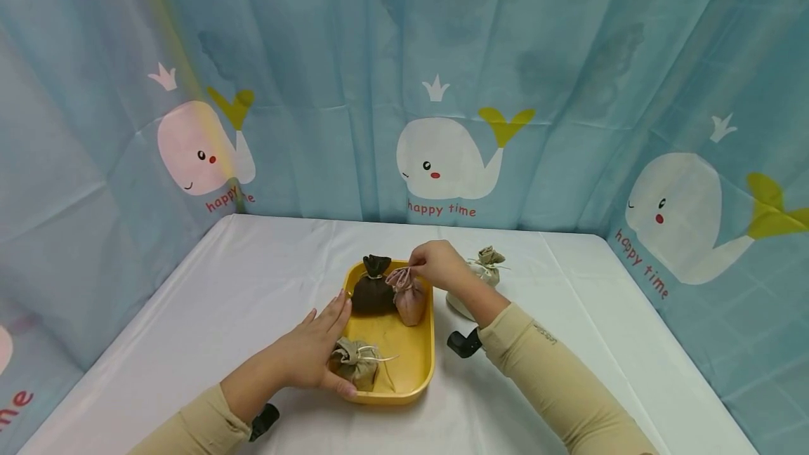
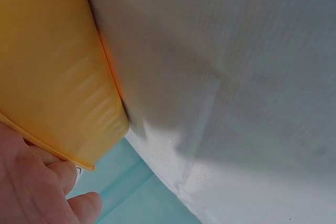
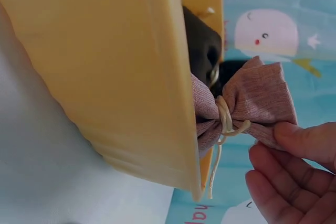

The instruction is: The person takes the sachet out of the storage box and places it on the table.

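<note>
Right hand [image 1: 439, 264]: fingers [image 3: 302, 142] are pinching the ruffled top of the pink pouch [image 1: 409, 298], which is hanging just below the fingertips inside the yellow tray [image 1: 425, 357].
Left hand [image 1: 316, 353]: fingers are lying nearly straight along the tray's near-left rim, thumb beside the tan pouch [image 1: 357, 362].
Brown pouch [image 1: 373, 288]: sitting touching the pink pouch.
Surface [image 1: 569, 343]: carrying the tray.

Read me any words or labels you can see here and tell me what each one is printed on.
"happy time": red lettering under the middle whale on the blue curtain.
"happy time": under the right whale, slanted.
"happy" with a partly hidden second word: under the left whale.
Small mark on the right sleeve: too small to read.
The yellow tray and pouches bear no text.
</note>
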